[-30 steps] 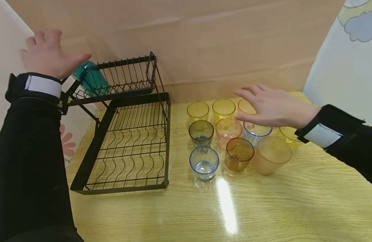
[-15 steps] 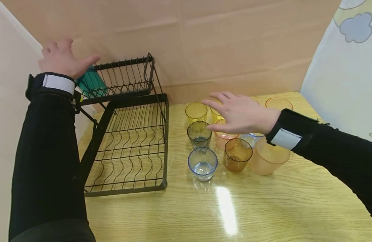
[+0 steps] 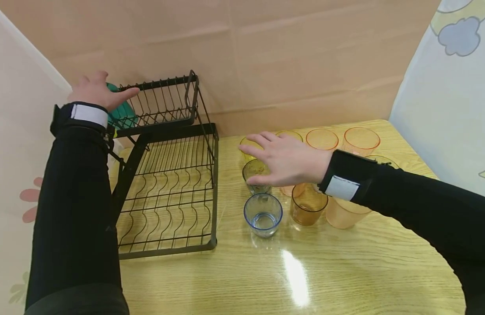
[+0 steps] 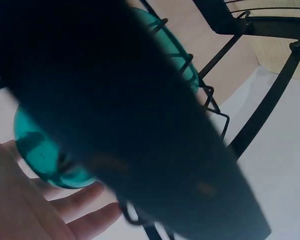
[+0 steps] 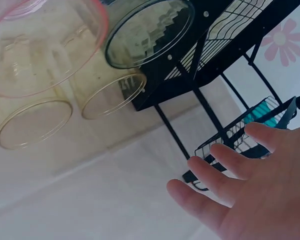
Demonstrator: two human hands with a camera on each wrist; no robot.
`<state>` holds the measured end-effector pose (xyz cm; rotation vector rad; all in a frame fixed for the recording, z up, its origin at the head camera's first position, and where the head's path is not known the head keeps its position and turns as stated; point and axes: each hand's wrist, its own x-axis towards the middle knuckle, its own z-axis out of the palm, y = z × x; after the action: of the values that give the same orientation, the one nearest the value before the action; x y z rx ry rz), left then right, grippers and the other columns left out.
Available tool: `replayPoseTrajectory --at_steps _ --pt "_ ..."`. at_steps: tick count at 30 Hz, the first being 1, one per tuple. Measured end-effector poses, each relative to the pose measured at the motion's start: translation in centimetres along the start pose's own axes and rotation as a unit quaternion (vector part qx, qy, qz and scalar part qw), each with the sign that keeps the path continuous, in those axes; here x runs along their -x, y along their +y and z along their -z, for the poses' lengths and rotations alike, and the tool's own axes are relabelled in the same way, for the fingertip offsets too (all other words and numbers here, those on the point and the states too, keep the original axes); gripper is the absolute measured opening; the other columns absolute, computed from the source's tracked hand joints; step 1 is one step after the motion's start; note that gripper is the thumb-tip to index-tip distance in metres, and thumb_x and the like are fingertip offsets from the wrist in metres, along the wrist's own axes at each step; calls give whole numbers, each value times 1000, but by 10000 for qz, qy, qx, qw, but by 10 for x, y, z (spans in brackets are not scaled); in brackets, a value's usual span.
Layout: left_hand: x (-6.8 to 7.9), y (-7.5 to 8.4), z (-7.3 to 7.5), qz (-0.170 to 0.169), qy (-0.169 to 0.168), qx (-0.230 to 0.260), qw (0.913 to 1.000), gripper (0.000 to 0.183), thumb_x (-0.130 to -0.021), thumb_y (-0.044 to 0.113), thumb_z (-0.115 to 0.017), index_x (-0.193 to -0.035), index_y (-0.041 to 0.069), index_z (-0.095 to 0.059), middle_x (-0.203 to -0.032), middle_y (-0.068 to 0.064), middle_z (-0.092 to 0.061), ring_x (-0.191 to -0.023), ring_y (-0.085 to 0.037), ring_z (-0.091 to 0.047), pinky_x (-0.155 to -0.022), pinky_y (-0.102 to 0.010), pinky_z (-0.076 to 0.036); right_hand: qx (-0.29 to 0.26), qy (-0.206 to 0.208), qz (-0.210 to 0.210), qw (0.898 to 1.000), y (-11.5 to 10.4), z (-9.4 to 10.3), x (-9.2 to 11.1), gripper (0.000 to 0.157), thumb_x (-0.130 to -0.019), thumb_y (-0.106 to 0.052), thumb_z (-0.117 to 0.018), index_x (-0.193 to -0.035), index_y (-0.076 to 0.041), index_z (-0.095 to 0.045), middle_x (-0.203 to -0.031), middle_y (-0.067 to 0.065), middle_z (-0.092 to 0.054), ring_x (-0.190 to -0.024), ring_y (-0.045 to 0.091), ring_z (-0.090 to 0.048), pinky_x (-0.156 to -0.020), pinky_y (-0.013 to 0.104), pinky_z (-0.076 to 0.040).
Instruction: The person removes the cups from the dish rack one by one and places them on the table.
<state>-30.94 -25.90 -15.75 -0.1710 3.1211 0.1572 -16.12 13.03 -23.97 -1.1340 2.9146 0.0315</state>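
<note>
My left hand (image 3: pixel 94 94) is spread over the left end of the rack's upper tier, thumb pointing right. Partly behind it, a teal cup (image 3: pixel 124 111) lies tilted in that tier; the left wrist view shows the fingers (image 4: pixel 85 200) loosely extended alongside it, and a dark, blurred bar hides much of the cup. My right hand (image 3: pixel 286 159) hovers palm down above the glasses, its fingers apart and holding nothing. Nearest to it is a dark grey glass (image 3: pixel 250 169), with the thumb overlapping its rim. A clear blue-rimmed glass (image 3: pixel 263 214) stands just in front.
The black two-tier dish rack (image 3: pixel 214 197) stands on the wooden table (image 3: pixel 226 280), left of the glasses. An amber glass (image 3: pixel 308 205), a frosted peach cup (image 3: pixel 345 214) and several yellow and red-rimmed glasses stand upright at the right. A hanging sheet (image 3: pixel 305 65) closes off the back.
My left hand has shifted right and down in the head view, over the teal cup. My right hand has moved left and lower, from the right-hand glasses to above the dark grey glass.
</note>
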Motion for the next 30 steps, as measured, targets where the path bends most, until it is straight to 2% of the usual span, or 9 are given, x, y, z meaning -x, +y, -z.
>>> replayPoseTrajectory --at_steps 7,11,15,21,30 --pt "-4 -1 -4 -66 -117 29 9999 111 -83 82 -29 -154 0 -5 -147 -42 -10 -131 -59 -22 -93 -67 -35 34 -14 207 9998 -15 2 -11 79 -92 -64 -47 -153 -17 -30 -152 16 -32 -137 33 -32 -103 51 -36" --pt "-6 -1 -7 -118 35 19 9999 110 -83 81 -32 -152 -4 -15 -143 -42 -21 -125 -58 -30 -90 -64 -39 51 -22 281 9996 -23 5 -21 79 -92 -64 -47 -153 -17 -29 -153 15 -31 -137 31 -31 -105 51 -34" --pt "-7 -5 -11 -194 288 2 9994 103 -86 74 -43 -147 -6 -23 -135 -42 -31 -118 -56 -37 -85 -63 -42 38 -130 278 9995 -31 7 -32 80 -92 -65 -44 -155 -20 -24 -155 13 -26 -140 29 -27 -105 52 -33" --pt "-7 -10 -14 -202 462 -87 9987 89 -90 58 -57 -144 -6 -27 -128 -41 -34 -114 -54 -38 -85 -63 -42 244 -228 371 9988 -39 6 -46 82 -92 -69 -40 -156 -20 -22 -157 13 -23 -140 29 -26 -105 50 -34" --pt "-4 -13 -10 -318 467 -14 9984 85 -90 56 -58 -142 -6 -29 -124 -40 -35 -108 -53 -39 -81 -62 -42 540 -34 521 9972 -47 14 -63 82 -93 -69 -38 -156 -19 -23 -157 14 -23 -139 29 -29 -101 47 -40"
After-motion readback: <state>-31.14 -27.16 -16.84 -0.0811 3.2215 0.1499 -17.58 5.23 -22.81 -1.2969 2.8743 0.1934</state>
